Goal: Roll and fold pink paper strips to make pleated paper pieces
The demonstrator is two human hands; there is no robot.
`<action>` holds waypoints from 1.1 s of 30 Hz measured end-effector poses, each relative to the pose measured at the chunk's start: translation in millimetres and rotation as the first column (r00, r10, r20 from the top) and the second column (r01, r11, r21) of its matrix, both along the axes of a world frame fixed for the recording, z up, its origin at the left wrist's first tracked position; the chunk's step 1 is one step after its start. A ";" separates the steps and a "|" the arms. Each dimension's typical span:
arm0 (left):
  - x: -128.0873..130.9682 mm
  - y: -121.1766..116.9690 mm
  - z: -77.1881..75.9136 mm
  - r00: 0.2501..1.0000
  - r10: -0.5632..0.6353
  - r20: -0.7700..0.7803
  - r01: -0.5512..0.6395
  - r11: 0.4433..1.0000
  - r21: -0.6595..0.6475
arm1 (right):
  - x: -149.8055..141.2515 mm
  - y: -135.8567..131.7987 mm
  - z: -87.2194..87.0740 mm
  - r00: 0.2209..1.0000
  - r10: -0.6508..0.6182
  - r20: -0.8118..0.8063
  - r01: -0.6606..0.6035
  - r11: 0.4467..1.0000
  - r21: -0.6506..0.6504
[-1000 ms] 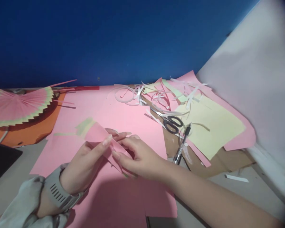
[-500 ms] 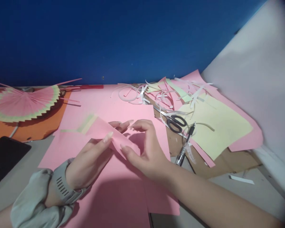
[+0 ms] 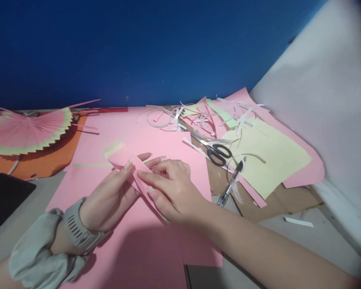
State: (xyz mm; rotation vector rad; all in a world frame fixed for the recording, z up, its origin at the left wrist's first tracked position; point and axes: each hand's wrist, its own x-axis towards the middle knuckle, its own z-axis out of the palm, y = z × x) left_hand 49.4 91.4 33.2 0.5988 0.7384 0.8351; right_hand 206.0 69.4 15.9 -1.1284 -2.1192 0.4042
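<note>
Both my hands hold one small folded piece of pink paper [image 3: 140, 176] over a large pink sheet [image 3: 156, 144]. My left hand [image 3: 111, 196], with a grey watch on the wrist, pinches the piece's left side between thumb and fingers. From the right, my right hand [image 3: 171, 192] presses its fingers along the fold. A pale green strip shows at the piece's far left tip.
A pleated pink and green paper fan [image 3: 27, 130] lies on orange paper at the left. Black-handled scissors [image 3: 218, 152] and a pen [image 3: 231, 180] lie right of my hands, among paper strips and yellow sheets [image 3: 267, 152]. A dark flat object [image 3: 3, 196] sits at the left edge.
My right hand has closed down over the folded pink piece, its fingers now lying along the fold. The left hand has shifted slightly up and left, still holding the piece.
</note>
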 end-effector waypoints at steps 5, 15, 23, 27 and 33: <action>0.4 0.4 0.4 1.000 -0.028 0.013 0.027 0.999 0.046 | 0.2 1.2 0.2 0.999 0.028 -0.024 -0.029 0.999 -0.027; -1.5 -5.5 -5.6 0.989 0.050 -0.137 -0.023 0.981 0.195 | 5.8 4.8 5.9 0.840 0.066 -0.538 -0.388 0.767 -0.512; -6.2 -1.5 -3.5 1.000 0.019 -0.011 -0.019 0.999 -0.043 | 10.8 15.9 1.8 0.515 -0.123 -0.848 -0.832 0.168 -0.530; -7.5 0.7 1.1 0.998 0.026 0.055 -0.022 0.997 -0.074 | 10.9 13.2 12.0 0.467 -0.134 -0.874 -0.882 -0.004 -0.470; -7.5 0.8 3.2 0.998 0.040 0.039 -0.037 0.995 -0.088 | 14.5 9.5 19.1 0.463 -0.270 -0.844 -0.884 -0.068 -0.463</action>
